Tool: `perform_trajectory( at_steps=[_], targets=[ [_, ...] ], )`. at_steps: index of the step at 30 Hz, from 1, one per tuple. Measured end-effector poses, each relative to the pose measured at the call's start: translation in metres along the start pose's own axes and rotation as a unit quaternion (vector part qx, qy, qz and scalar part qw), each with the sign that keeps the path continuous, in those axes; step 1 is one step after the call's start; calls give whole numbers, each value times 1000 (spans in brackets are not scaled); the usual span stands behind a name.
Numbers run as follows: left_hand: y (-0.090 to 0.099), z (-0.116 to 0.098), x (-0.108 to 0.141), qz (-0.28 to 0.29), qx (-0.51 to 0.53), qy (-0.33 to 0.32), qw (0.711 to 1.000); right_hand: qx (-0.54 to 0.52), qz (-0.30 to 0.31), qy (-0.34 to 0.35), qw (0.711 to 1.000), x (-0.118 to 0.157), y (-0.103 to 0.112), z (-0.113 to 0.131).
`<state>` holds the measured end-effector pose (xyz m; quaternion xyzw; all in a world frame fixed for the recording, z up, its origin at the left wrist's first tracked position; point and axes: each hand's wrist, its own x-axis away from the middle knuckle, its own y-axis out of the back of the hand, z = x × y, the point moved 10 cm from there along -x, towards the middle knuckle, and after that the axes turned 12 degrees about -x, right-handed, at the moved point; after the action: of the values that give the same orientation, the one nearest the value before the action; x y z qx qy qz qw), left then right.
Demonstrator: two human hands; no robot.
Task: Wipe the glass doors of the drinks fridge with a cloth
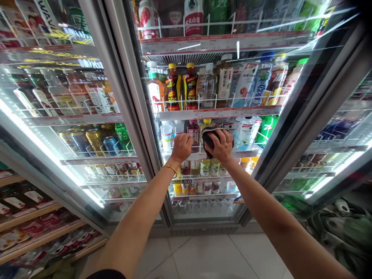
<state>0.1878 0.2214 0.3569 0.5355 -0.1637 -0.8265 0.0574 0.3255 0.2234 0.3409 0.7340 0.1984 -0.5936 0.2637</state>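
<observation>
Both arms reach forward to the glass door (238,45) of a lit drinks cooler. My right hand (223,144) grips a dark folded cloth (208,148) with a pale edge and presses it toward the pane. Some of the cloth is hidden under the fingers. My left hand (182,146), a gold bangle (169,167) at its wrist, is curled closed to the left of the cloth. Its palm side is hidden, so I cannot tell what is in it. Behind the hands stands a bottle with a dark red label (192,133).
Wire shelves carry rows of bottles, including a black and yellow bottle (190,87). A metal door frame (124,77) runs along the left, beside another stocked cooler section. Wooden shelves (26,215) with packages stand lower left. Green bags (345,224) lie lower right on the tiled floor (203,255).
</observation>
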Motion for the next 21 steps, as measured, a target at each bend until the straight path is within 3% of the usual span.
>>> perform_trajectory(
  at_steps=[2, 4, 9, 16, 18, 21],
  targets=[
    [-3, -3, -2, -18, -12, 19, 1000, 3, -55, -96, 994, -7, -1, -9],
    [-5, -3, -1, -39, -31, 34, 998, 2, -75, -135, 988, -10, -9, -3],
    [-10, -6, 7, -50, -73, 9, 996, -34, 2, -9, 999, -1, -30, 30],
    [-6, -13, 7, -107, -151, -8, 983, -49, 151, 91, 983, 41, -22, -10],
    [-6, -14, 6, -111, -168, -10, 979, -55, 137, 85, 985, 43, -10, -25],
    [-7, -16, 6, -106, -185, -11, 977, -30, 37, 11, 999, 25, 10, -41]
  ],
)
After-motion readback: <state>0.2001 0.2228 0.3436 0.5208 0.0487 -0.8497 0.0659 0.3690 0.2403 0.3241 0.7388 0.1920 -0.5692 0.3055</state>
